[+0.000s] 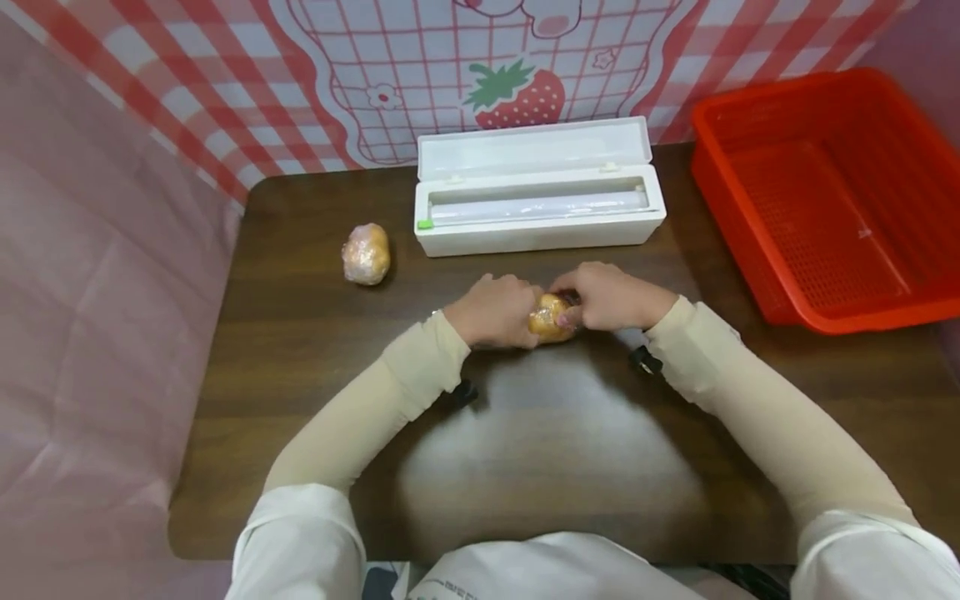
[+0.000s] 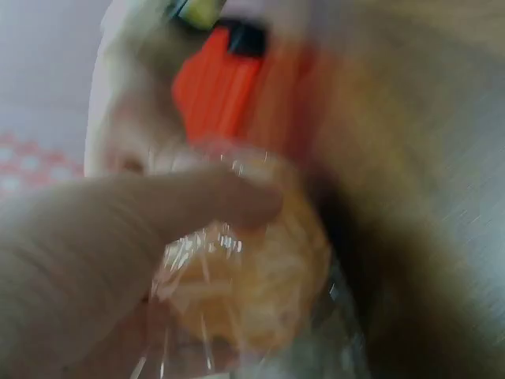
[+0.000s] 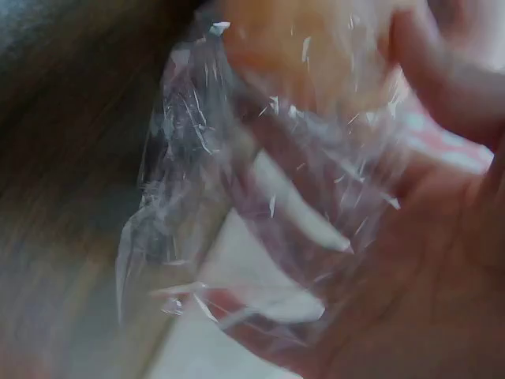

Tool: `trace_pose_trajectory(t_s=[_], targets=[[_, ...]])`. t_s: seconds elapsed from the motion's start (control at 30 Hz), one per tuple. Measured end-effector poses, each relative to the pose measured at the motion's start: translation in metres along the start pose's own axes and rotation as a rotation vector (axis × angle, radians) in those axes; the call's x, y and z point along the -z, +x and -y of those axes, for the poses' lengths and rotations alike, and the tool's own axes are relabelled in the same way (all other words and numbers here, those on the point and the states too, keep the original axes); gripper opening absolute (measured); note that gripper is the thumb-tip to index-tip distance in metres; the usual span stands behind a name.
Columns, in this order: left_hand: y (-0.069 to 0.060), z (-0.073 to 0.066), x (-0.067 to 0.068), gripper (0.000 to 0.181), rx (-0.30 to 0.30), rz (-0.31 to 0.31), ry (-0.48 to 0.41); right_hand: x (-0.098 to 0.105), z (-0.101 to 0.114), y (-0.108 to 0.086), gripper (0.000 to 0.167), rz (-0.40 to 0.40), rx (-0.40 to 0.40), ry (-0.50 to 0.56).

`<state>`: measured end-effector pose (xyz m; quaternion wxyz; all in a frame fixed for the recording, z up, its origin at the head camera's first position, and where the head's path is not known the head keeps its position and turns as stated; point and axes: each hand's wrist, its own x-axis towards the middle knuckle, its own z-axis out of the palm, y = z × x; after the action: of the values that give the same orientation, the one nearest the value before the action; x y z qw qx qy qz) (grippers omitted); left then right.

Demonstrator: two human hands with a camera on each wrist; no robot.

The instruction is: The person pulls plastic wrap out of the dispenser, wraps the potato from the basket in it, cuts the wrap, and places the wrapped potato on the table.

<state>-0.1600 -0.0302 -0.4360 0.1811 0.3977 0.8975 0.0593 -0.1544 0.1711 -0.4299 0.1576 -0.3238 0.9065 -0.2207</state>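
Note:
Between both hands is a golden-brown bread roll (image 1: 550, 321) in clear cling film. My left hand (image 1: 498, 311) grips its left side; in the left wrist view the thumb (image 2: 229, 197) lies across the film-covered top. My right hand (image 1: 613, 297) holds the right side with thumb and fingers. Loose, crumpled cling film (image 3: 185, 166) hangs off the roll past the right palm in the right wrist view. The hands hide part of the roll, and both wrist views are blurred.
A second film-wrapped roll (image 1: 366, 255) sits at the left on the wooden table (image 1: 300, 375). Behind the hands stands a white cling film dispenser (image 1: 540, 239), lid up, with a film roll (image 1: 525, 208) inside. A red plastic basket (image 1: 787, 250) is at the right.

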Motion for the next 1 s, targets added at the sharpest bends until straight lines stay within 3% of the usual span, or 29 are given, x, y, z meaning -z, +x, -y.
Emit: trace_pose_trajectory(t_s=[0.13,0.23,0.3,0.47,0.57,0.67,0.73,0.8,1.0], targets=[[0.012,0.019,0.003,0.044,-0.002,0.118,-0.286,-0.015,0.016,-0.012,0.063,-0.134,0.021,-0.295],[0.016,0.026,0.005,0.051,0.007,0.148,-0.344,-0.027,0.019,-0.014,0.09,-0.153,0.02,-0.403],[0.017,0.025,0.007,0.057,0.033,0.139,-0.271,-0.031,0.018,-0.012,0.096,-0.155,-0.004,-0.423],[0.014,0.006,0.002,0.081,0.13,0.066,0.087,-0.031,0.009,-0.008,0.089,-0.141,-0.028,-0.399],[0.007,-0.007,-0.006,0.085,0.148,-0.043,0.259,-0.028,0.003,-0.004,0.085,-0.095,-0.046,-0.332],[0.0,-0.015,-0.015,0.078,0.143,-0.168,0.338,-0.026,-0.002,0.0,0.082,-0.042,-0.08,-0.238],[-0.001,-0.016,-0.02,0.072,0.138,-0.216,0.337,-0.024,-0.003,0.002,0.079,-0.017,-0.099,-0.189],[-0.001,-0.013,-0.024,0.065,0.145,-0.221,0.294,-0.024,-0.004,0.001,0.078,-0.006,-0.105,-0.179],[0.004,0.002,-0.021,0.065,0.172,-0.08,0.035,-0.028,-0.001,-0.004,0.074,-0.087,-0.058,-0.299]])
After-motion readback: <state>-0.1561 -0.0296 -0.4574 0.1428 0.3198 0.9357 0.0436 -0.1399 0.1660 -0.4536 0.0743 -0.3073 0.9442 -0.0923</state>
